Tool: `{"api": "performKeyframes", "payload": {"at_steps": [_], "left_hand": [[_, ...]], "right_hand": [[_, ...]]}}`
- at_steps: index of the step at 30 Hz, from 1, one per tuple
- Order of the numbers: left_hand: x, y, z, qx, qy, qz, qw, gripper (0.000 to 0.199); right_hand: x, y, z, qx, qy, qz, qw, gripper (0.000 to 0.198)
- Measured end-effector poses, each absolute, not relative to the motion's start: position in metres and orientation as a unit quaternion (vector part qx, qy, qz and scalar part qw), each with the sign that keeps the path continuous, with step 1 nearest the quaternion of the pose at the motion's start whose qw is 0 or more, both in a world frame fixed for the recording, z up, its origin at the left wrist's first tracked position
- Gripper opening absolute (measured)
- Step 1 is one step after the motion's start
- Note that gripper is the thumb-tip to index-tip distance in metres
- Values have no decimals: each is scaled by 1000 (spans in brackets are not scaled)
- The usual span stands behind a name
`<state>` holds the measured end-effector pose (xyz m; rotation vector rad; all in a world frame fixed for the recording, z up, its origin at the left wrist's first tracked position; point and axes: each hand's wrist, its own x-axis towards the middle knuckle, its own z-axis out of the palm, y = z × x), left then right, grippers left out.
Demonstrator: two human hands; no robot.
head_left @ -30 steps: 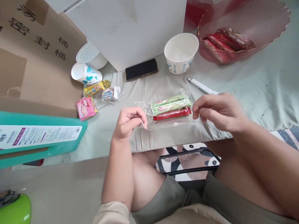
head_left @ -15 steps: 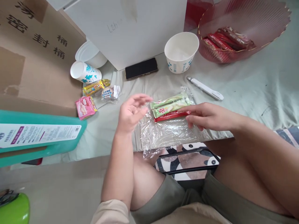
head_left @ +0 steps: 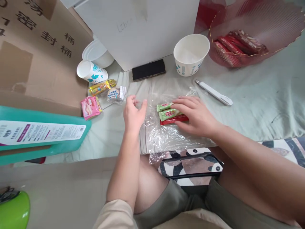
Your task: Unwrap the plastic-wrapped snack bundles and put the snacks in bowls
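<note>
we've got two green sticks (head_left: pixel 169 114), one red stick (head_left: pixel 173 120), 3 o'clock of our left hand (head_left: pixel 133 117), fingers parted, empty, right hand (head_left: pixel 197 116) half-curled over them, grip unclear, pale cloth (head_left: pixel 250 101), carton (head_left: pixel 56 70) at 10

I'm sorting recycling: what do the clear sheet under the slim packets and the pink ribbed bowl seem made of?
Clear sheet: thin glossy film, likely plastic, judging by its crinkles and glints.
Pink ribbed bowl: glass or plastic, translucent and shiny, since light passes through its wall.
</note>
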<state>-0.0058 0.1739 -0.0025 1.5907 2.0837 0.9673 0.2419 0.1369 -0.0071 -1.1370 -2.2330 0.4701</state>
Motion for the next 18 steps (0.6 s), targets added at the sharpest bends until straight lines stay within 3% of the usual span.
{"api": "performKeyframes", "payload": {"at_steps": [3, 7, 14, 18], "left_hand": [[-9, 169, 7, 551, 773, 227, 218, 37], [-8, 158, 19, 568, 698, 116, 420, 38], [10, 155, 21, 444, 550, 337, 622, 25], [17, 153, 27, 349, 476, 389, 708, 27]], "right_hand": [[235, 139, -11, -434, -861, 151, 219, 52], [237, 139, -13, -447, -858, 153, 201, 58], [237, 140, -14, -454, -838, 191, 234, 67], [239, 144, -15, -457, -803, 253, 287, 77]]}}
